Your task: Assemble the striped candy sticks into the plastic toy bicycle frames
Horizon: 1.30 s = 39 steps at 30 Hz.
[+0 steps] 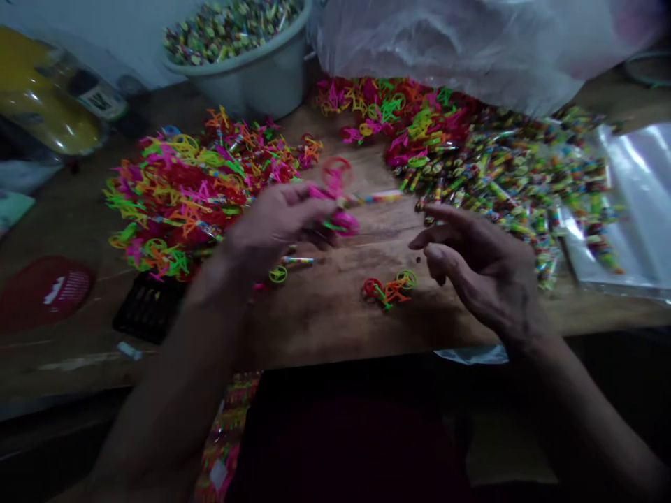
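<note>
My left hand [291, 213] is closed on a small pink plastic toy bicycle [340, 199] with a red wheel, held above the wooden table. A thin candy-filled tube [374, 198] sticks out to the right from the same grip; whether it is joined to the bicycle I cannot tell. My right hand [472, 262] hovers to the right, fingers curved and apart, with nothing visible in them. Between the hands, nearer the table edge, lies an orange and green toy bicycle [397, 290]. Another tube [298, 260] lies by a green wheel [277, 274] under my left hand.
Colourful toy bicycles [178, 188] are heaped at left, with more [409, 115] at the back. Candy tubes [524, 168] spread at right beside clear plastic bags [634, 202]. A tub [251, 77] of tubes, a large plastic bag [461, 42] and a yellow bottle [47, 98] stand behind.
</note>
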Each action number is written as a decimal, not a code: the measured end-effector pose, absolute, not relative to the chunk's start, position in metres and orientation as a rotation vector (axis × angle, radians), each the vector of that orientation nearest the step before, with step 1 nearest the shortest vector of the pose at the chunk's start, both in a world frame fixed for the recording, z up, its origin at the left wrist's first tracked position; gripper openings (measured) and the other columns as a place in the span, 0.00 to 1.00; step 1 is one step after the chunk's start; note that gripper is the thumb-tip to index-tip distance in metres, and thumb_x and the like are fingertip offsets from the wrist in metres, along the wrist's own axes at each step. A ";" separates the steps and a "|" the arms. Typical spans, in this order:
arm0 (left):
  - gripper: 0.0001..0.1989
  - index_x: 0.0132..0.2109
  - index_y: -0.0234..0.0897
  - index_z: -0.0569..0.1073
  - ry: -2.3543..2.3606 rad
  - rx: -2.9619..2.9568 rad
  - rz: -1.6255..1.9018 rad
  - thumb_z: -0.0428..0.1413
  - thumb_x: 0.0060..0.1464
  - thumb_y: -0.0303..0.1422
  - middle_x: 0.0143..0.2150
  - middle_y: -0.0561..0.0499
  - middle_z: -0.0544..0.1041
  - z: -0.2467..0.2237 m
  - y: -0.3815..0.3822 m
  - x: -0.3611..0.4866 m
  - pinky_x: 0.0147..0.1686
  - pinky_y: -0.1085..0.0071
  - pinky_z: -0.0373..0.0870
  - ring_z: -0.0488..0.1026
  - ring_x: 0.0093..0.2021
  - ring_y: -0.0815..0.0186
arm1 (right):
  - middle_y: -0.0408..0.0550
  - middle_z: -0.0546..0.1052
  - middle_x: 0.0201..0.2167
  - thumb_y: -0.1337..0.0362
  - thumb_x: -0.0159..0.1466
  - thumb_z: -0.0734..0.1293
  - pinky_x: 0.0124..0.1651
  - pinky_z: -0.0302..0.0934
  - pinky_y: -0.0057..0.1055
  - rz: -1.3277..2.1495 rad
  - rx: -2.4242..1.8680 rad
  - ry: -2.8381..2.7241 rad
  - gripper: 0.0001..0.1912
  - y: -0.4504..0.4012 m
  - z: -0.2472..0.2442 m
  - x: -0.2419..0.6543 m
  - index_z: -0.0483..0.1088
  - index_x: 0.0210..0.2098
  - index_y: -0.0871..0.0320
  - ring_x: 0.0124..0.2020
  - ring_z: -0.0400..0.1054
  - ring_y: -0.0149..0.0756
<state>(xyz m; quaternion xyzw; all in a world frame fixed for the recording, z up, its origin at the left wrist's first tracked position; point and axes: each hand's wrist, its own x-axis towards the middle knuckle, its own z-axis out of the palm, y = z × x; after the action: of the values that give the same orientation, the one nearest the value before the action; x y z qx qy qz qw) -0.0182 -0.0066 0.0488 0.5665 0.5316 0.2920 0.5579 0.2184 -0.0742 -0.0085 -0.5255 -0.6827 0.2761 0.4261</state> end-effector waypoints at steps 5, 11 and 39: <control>0.18 0.44 0.38 0.74 2.318 2.051 0.796 0.55 0.52 0.45 0.41 0.49 0.74 0.076 0.010 -0.092 0.45 0.54 0.63 0.70 0.44 0.53 | 0.51 0.75 0.39 0.67 0.62 0.62 0.39 0.66 0.32 0.469 -1.340 -1.951 0.12 -0.093 -0.038 0.224 0.71 0.45 0.57 0.39 0.71 0.37; 0.15 0.50 0.32 0.70 2.044 2.460 1.014 0.51 0.55 0.31 0.49 0.43 0.72 0.050 -0.024 -0.037 0.52 0.60 0.57 0.65 0.52 0.56 | 0.53 0.68 0.46 0.71 0.62 0.59 0.29 0.62 0.28 0.497 -1.430 -2.258 0.21 -0.098 -0.043 0.211 0.63 0.54 0.53 0.31 0.68 0.32; 0.07 0.39 0.28 0.70 0.908 0.515 0.814 0.56 0.52 0.27 0.33 0.46 0.75 -0.032 -0.033 0.031 0.29 0.69 0.75 0.73 0.31 0.67 | 0.53 0.70 0.35 0.66 0.59 0.64 0.41 0.48 0.40 -0.302 -1.706 -2.620 0.06 -0.003 -0.017 0.244 0.73 0.30 0.56 0.39 0.58 0.44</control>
<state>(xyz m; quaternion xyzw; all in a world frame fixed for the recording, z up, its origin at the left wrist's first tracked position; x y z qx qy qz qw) 0.0305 -0.0327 -0.0319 0.2392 0.4216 0.3779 0.7888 0.2442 -0.0031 -0.0173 -0.5431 -0.8342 -0.0962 0.0003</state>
